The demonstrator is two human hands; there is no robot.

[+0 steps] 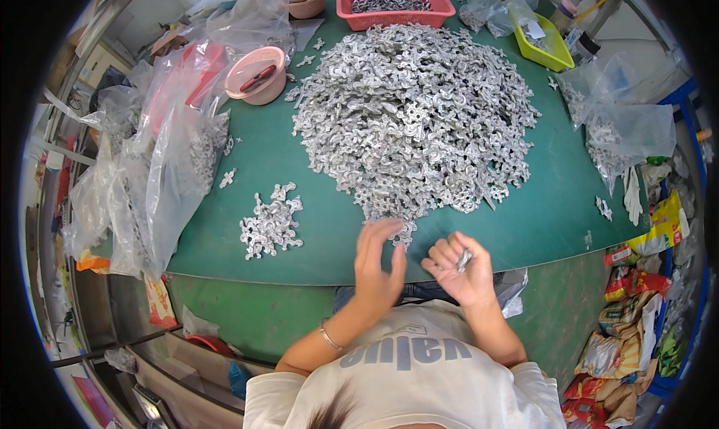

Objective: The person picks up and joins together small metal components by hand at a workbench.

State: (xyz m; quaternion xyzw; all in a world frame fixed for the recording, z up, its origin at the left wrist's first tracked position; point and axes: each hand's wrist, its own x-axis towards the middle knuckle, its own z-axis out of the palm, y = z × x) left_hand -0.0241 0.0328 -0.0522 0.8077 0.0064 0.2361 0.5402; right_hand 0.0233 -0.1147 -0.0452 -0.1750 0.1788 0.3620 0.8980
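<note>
A large heap of small silver metal parts (419, 114), many of them cross-shaped with rounded lobes, covers the middle of the green table (247, 152). My left hand (377, 260) is at the near tip of the heap, its fingers apart and bent toward a few parts there; no part shows in it. To its right, my right hand (463, 270) is turned partly palm up near the table's front edge. Its fingers curl around a small silver metal part (465, 260). A smaller pile of like parts (271, 223) lies left of my hands.
Clear plastic bags of parts (157, 174) crowd the left side. A pink bowl (258, 77) with a red-handled tool stands nearby. Behind the heap is a red basket (395, 2) of parts; a yellow-green basket (541, 39) and another plastic bag (610, 129) sit at right.
</note>
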